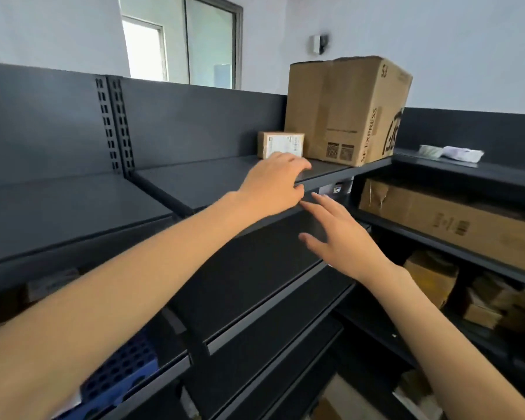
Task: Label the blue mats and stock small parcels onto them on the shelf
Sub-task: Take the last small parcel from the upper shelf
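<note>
Where hands (273,186) reach: small parcel (281,144) beside big carton (346,110); perhaps touching.

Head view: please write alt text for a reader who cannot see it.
Two bare hands reach to a dark top shelf: the left hand is open just short of a small parcel beside a large cardboard box, and the right hand is open below the shelf edge. A blue mat lies on a lower shelf.

Two bare forearms in view, no sleeves visible up to frame edge. Left hand (272,184) bare: no glove, ring, watch or band seen. Right hand (343,241) bare too, wrist uncovered. Nails short, unpainted where visible. Slight motion blur on both hands; finer detail unreadable.
</note>
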`<state>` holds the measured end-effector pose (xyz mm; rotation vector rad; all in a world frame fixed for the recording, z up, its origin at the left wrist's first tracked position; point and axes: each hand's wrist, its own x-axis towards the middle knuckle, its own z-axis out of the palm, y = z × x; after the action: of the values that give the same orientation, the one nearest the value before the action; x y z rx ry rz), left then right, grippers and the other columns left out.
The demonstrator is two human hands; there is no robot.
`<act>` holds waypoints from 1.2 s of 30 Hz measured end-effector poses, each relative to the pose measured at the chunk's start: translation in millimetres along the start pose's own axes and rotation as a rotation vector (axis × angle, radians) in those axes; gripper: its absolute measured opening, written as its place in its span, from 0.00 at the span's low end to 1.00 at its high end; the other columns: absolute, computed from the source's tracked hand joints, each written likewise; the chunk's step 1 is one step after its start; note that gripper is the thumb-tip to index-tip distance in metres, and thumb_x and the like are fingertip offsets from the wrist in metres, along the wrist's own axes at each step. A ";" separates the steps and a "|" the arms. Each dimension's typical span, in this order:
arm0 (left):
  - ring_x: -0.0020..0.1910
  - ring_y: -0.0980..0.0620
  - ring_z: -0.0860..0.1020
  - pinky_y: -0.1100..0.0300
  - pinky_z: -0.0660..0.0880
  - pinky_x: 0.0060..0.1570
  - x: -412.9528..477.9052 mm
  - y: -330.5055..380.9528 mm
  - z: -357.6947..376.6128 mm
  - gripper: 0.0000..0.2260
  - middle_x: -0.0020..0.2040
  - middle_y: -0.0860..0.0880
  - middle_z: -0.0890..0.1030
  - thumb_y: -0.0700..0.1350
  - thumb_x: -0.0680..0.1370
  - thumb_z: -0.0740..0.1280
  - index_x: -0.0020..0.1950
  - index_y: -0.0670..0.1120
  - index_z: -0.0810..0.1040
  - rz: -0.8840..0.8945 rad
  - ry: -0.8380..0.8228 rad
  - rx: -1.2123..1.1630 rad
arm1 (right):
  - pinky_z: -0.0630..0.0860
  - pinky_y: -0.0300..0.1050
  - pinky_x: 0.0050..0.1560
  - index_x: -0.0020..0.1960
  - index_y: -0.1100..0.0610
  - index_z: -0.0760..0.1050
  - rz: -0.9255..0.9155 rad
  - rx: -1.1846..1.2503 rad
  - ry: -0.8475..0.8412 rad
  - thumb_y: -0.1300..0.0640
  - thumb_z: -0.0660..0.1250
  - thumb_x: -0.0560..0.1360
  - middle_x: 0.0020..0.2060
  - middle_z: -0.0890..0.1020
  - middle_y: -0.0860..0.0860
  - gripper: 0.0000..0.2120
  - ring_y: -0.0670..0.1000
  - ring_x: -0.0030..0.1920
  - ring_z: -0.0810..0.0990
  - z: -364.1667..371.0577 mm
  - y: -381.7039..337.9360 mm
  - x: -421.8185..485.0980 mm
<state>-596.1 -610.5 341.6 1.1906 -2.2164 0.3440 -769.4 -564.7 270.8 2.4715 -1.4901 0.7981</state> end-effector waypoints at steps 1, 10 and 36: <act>0.68 0.49 0.68 0.52 0.70 0.60 21.7 -6.2 7.7 0.20 0.67 0.49 0.74 0.47 0.77 0.64 0.69 0.50 0.71 -0.011 -0.018 0.031 | 0.59 0.52 0.75 0.77 0.50 0.58 -0.010 -0.008 0.011 0.46 0.65 0.78 0.77 0.59 0.51 0.31 0.52 0.78 0.53 0.9 12.3 17.2; 0.62 0.43 0.70 0.46 0.73 0.52 190.6 -82.6 87.3 0.23 0.63 0.46 0.74 0.49 0.75 0.66 0.69 0.49 0.68 -0.233 -0.179 0.142 | 0.60 0.52 0.73 0.76 0.50 0.60 -0.011 0.001 0.022 0.48 0.65 0.77 0.77 0.60 0.52 0.30 0.54 0.77 0.55 8.6 121.8 160.6; 0.51 0.47 0.75 0.50 0.76 0.47 271.3 -89.9 138.8 0.23 0.50 0.49 0.77 0.60 0.66 0.69 0.56 0.50 0.74 -0.581 -0.120 0.303 | 0.60 0.39 0.67 0.79 0.46 0.42 -0.413 0.649 -0.395 0.44 0.75 0.69 0.77 0.59 0.48 0.52 0.49 0.74 0.61 63.7 256.4 330.5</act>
<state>-689.4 -909.8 392.9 1.9901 -1.8391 0.3778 -844.7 -973.7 348.9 3.4221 -0.8034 0.8373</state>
